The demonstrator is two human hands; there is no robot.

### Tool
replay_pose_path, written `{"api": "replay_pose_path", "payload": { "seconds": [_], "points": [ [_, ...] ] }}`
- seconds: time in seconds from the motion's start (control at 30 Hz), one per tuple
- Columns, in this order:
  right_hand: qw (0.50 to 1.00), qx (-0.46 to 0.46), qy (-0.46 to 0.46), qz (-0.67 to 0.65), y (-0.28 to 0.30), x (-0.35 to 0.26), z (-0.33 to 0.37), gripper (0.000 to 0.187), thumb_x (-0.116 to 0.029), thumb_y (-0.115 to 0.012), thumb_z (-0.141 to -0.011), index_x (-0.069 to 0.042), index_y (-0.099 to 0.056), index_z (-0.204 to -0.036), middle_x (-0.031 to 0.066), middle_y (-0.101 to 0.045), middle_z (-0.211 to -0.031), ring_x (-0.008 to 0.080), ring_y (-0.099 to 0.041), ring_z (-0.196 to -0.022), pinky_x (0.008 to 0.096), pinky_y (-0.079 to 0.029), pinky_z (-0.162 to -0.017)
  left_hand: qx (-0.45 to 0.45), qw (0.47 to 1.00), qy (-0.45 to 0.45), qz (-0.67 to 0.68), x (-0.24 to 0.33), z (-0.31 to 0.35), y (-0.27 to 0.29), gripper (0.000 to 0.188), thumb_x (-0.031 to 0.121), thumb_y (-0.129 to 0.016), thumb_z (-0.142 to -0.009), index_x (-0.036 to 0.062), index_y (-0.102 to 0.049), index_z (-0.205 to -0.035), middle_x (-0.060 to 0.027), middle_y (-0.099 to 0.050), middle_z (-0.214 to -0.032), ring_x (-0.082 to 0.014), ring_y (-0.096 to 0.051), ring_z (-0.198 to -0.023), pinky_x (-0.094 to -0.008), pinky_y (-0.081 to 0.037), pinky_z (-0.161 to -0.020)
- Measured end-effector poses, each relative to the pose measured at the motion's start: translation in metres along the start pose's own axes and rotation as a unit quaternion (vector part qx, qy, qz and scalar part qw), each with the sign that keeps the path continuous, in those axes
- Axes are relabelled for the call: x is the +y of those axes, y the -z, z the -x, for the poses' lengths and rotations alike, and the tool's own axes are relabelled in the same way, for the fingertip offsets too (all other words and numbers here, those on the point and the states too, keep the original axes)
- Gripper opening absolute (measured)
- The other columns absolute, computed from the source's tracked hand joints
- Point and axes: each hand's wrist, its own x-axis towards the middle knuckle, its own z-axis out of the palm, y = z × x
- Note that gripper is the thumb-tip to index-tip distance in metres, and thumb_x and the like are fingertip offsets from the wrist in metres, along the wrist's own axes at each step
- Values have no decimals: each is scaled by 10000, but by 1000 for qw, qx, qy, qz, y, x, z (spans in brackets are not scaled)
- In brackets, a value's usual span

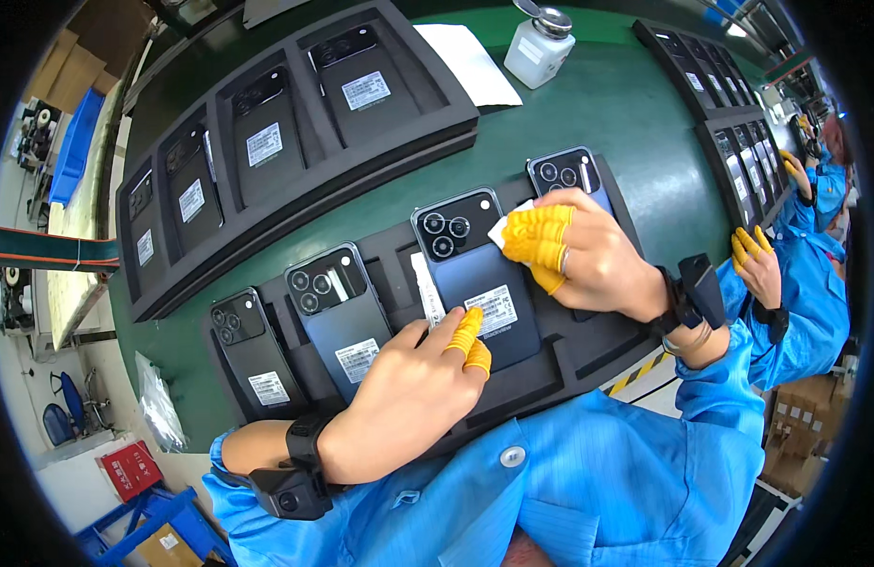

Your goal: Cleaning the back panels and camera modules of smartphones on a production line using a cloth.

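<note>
A dark blue smartphone [453,262] lies back up in a black foam tray [388,274], its camera block at the far end. My left hand [413,392], yellow covers on some fingertips, grips the lower left of this phone; its fingers press beside the white label [494,310]. My right hand [588,250], its fingers also in yellow covers, pinches a white wipe [498,232] against the right edge near the camera block. A white strip [426,288] stands along the phone's left side. Further phones sit left [329,317] and right [571,172] in the same tray.
Another foam tray [295,175] with several labelled phones lies beyond, on the green table [635,104]. White paper [465,61] and a pump bottle [539,47] stand at the back. A plastic bag [160,404] lies left. A co-worker's hand [758,269] and more trays [739,151] are right.
</note>
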Motion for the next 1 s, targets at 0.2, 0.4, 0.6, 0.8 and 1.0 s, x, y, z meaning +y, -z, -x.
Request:
{"api": "replay_pose_path", "payload": {
  "seconds": [0.2,0.4,0.6,0.8,1.0],
  "points": [
    [1000,18,0,-19,0,-1,-7,309,23,-724,-682,-27,-702,-986,110,-702,-991,244,-671,-905,406,-507,-893,4,1000,-1,-10,2,-4,0,213,171,-669,-746,-9,-660,-860,-231,-639,-1180,-291,-642,-1027,-358,-506,-827],
    [999,33,3,-15,-25,20,-25,301,-55,-721,-707,-66,-683,-1005,93,-700,-967,255,-667,-906,410,-480,-907,7,1000,-10,-7,3,-5,3,186,160,-631,-738,9,-674,-837,-224,-661,-1133,-280,-628,-1085,-350,-494,-852],
    [999,4,30,15,-22,3,-17,305,-78,-665,-699,-17,-681,-997,116,-675,-992,269,-642,-976,438,-473,-932,14,1000,-10,12,1,-4,5,179,155,-705,-729,-11,-684,-791,-203,-689,-1052,-291,-644,-1057,-390,-516,-847],
    [998,20,54,-24,-31,-7,-8,213,-110,-642,-708,-16,-687,-894,98,-671,-910,280,-639,-955,429,-459,-956,50,998,-23,-12,0,-6,7,163,133,-684,-778,-22,-662,-822,-206,-689,-1005,-303,-664,-884,-392,-530,-761],
    [997,16,65,-32,-37,-10,-18,97,-138,-658,-690,-48,-657,-652,51,-611,-658,243,-605,-700,395,-444,-954,10,1000,-1,-11,1,-13,11,236,130,-653,-842,-16,-654,-1027,-191,-660,-1156,-315,-655,-866,-372,-528,-784]
  ]
}}
